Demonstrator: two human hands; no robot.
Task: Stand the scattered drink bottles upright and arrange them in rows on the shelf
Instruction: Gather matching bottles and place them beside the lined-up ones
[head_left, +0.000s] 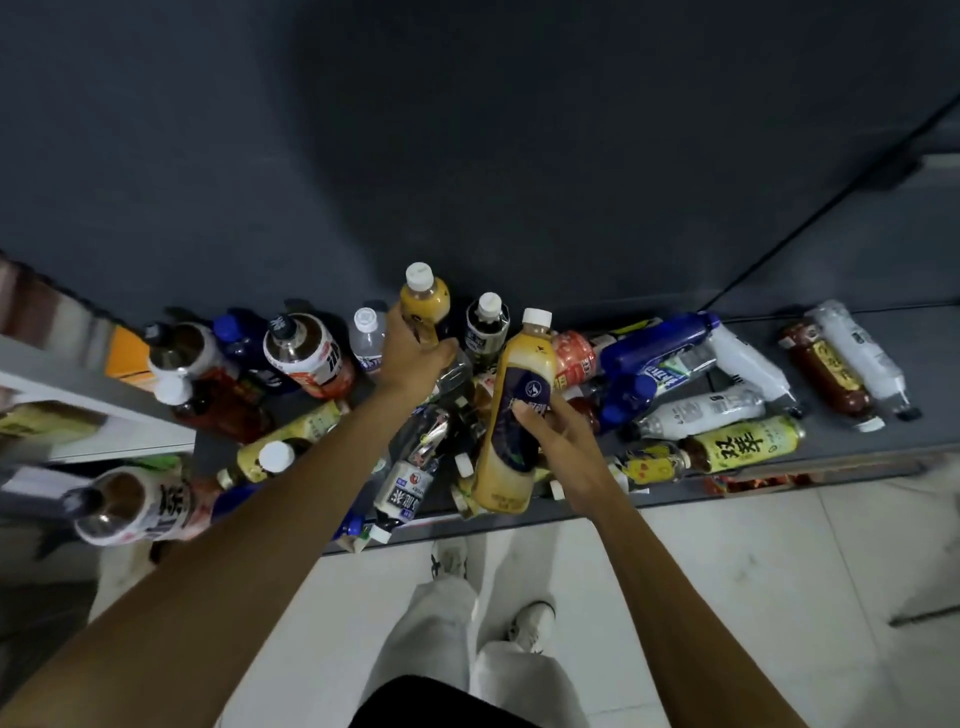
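Head view, looking down on the dark shelf (857, 447), and at the left of the frame a cluster of upright bottles: a white-labelled tea bottle (127, 506) at lower left, a red-and-white one (306, 353) further up, a blue bottle (244, 343) beside it. Centre frame, the left hand (415, 358) is wrapped around a yellow milk-tea bottle (425, 304), fingers closed on its body, white cap up, standing near the back wall. Just right of it, the right hand (558, 441) grips a second yellow bottle with a purple label (514, 410), fingers curled around its lower half, bottle tilted slightly above the pile. Right of that, bottles lie flat: a blue one (660, 345), white ones, a yellow-green tea bottle (748, 441), and a dark red bottle (826, 371) at far right.
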